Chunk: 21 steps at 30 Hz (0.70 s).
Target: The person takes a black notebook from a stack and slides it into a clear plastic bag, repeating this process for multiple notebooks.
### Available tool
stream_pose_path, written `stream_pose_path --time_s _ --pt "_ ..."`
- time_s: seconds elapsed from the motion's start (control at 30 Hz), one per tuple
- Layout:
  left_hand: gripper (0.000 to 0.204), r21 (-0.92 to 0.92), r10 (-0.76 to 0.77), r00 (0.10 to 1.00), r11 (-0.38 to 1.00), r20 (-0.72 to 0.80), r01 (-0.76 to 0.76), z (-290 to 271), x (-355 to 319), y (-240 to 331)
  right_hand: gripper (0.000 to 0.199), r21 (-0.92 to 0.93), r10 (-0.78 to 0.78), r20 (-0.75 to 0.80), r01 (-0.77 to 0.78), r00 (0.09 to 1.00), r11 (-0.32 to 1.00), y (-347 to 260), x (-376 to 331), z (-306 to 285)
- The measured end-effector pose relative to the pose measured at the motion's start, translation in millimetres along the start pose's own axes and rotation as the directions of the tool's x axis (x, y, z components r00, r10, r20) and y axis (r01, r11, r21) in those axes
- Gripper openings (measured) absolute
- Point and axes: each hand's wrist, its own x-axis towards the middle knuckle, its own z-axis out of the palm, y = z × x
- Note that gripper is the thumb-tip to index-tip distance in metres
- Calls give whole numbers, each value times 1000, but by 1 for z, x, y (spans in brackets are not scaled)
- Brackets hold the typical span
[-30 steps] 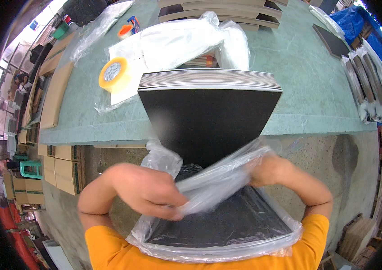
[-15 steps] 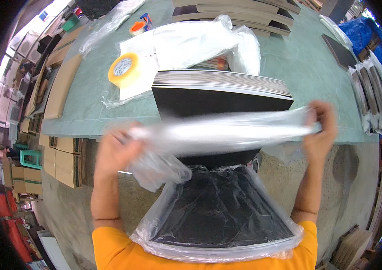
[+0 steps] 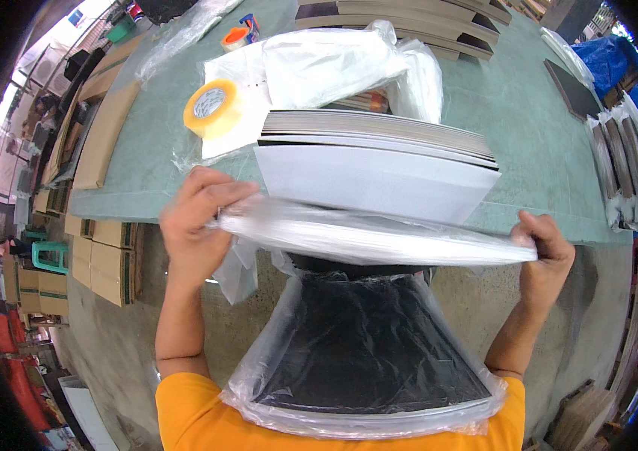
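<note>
My left hand point(image 3: 200, 218) is closed on the left end of a long white bundle in clear plastic point(image 3: 386, 242). My right hand point(image 3: 546, 248) pinches the right end, so the bundle is stretched level between both hands. Loose clear film hangs below my left hand. A stack of panels point(image 3: 379, 179) stands just beyond the bundle at the table edge, its front face pale, the edges of several thin sheets behind. Against my front rests a black panel wrapped in clear plastic point(image 3: 371, 346). What lies inside the held bundle I cannot make out.
On the green table point(image 3: 514, 135) are a roll of clear tape point(image 3: 213, 107), a tape dispenser point(image 3: 237, 36), white plastic bags point(image 3: 326, 64) and stacked boards point(image 3: 401, 26). Wrapped panels point(image 3: 619, 165) stand at the right. Cardboard boxes point(image 3: 112, 263) and a green stool point(image 3: 50, 255) are at the left.
The bundle has come lower and nearer, drawn straighter, my right hand dropping with it. The stack's front face, black before, now shows pale.
</note>
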Motion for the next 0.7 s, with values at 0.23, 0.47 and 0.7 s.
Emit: stream_pose_path --time_s 0.23,0.47,0.7 --pt "42 -431 -15 434 103 901 897 10 -75 -71 35 393 235 789 -761 567 516 83 -43 -4" --pt "24 -204 -215 156 -222 964 953 124 -195 -112 13 -20 761 453 -848 465 530 261 -186 77" --pt "19 381 -430 647 897 630 225 81 -148 -70 15 -448 492 311 -331 813 831 151 -94 52"
